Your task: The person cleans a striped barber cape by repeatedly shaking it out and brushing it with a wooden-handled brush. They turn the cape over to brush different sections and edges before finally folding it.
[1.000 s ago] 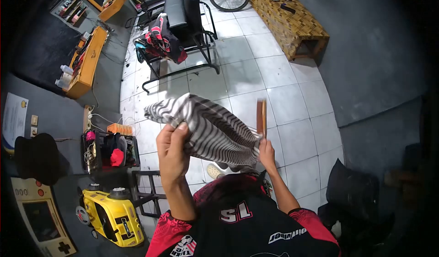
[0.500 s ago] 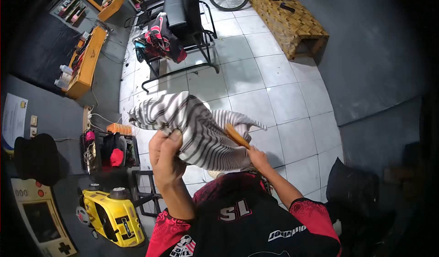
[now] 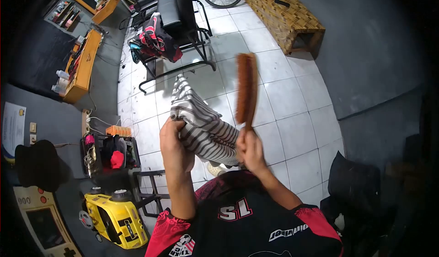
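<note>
A black-and-white striped cloth hangs bunched in front of my body, above the tiled floor. Its upper left part is gripped by my left hand, fingers closed on the fabric. My right hand is wrapped round the handle of a wooden brush. The brush stands upright in view, with its reddish-brown bristles facing left, toward the cloth but apart from it. The cloth's right edge lies close beside my right hand; whether they touch I cannot tell.
A black chair with a red-and-black cloth stands ahead. A woven-pattern bench is at the upper right. At the left are a wooden shelf, a crate and a yellow toy car.
The brush has swung up from the cloth to an upright position, rising with my right hand. The cloth has drawn together and hangs narrower, and my left hand has shifted slightly right.
</note>
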Available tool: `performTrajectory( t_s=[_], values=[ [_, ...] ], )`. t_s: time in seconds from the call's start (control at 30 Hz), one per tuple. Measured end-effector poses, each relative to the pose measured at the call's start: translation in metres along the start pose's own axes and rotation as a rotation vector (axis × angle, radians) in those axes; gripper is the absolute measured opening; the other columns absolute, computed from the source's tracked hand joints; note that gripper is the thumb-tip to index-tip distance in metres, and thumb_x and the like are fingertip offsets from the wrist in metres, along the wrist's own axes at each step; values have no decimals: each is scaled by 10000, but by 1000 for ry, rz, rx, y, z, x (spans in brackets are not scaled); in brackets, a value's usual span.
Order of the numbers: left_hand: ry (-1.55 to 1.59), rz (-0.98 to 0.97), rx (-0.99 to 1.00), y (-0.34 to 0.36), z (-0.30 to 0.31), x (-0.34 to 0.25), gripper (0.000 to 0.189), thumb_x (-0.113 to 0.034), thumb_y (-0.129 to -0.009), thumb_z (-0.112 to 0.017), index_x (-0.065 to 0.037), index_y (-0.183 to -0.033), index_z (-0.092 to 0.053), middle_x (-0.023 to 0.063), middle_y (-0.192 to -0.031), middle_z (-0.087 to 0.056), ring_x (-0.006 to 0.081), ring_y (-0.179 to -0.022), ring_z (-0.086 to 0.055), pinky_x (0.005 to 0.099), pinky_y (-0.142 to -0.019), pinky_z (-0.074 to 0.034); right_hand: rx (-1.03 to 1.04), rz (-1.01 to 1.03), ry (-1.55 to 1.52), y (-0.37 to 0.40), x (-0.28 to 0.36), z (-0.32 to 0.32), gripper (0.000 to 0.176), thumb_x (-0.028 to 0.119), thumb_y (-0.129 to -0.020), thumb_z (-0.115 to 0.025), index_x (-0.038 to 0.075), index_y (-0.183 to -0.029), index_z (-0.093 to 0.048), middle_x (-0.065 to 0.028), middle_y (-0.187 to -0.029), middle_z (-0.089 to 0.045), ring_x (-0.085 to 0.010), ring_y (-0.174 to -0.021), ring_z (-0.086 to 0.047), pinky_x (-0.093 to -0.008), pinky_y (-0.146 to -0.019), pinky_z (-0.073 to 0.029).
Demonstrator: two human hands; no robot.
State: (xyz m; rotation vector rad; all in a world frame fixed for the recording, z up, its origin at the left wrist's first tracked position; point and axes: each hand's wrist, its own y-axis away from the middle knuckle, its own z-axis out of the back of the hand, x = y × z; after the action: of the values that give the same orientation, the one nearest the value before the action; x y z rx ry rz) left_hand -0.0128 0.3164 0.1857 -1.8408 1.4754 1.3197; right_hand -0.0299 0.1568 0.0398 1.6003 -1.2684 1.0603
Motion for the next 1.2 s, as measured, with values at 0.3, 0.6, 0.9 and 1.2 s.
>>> performTrajectory(
  t_s=[0.3,0.6,0.9,1.2],
  values=[
    [-97,-457,134,7,-10,-29,190,-204,-898,-542,-56,-1017,-544,46,-940,-604,116,-841,-590,267,-722,-497,435,-306,1056,3,-187,79,326,262,-910,-386,-13,-1051,-487,-238,-939,-589,-375,-854,-588,-460,-711,-466],
    [-245,-392,-283,10,5,-50,240,-312,-912,-511,-78,-861,-536,-25,-690,-553,52,-522,-512,197,-492,-436,304,-713,1387,47,-287,212,359,273,-868,-424,-3,-917,-648,-234,-922,-622,-352,-889,-612,-432,-756,-486],
    [-428,-195,201,6,-11,-3,172,-162,-935,-477,-8,-1009,-498,-9,-820,-554,17,-703,-483,148,-593,-392,406,-156,-294,-6,50,-24,399,459,-938,-341,69,-907,-421,39,-605,-350,-35,-452,-330,-200,-407,-289],
    [-253,-638,-40,15,-3,-31,80,-94,-915,-490,-22,-939,-517,-10,-766,-542,32,-657,-479,174,-596,-385,560,-327,1111,-7,-217,87,285,241,-909,-392,50,-1097,-489,-273,-892,-581,-432,-802,-564,-522,-668,-441]
  ],
)
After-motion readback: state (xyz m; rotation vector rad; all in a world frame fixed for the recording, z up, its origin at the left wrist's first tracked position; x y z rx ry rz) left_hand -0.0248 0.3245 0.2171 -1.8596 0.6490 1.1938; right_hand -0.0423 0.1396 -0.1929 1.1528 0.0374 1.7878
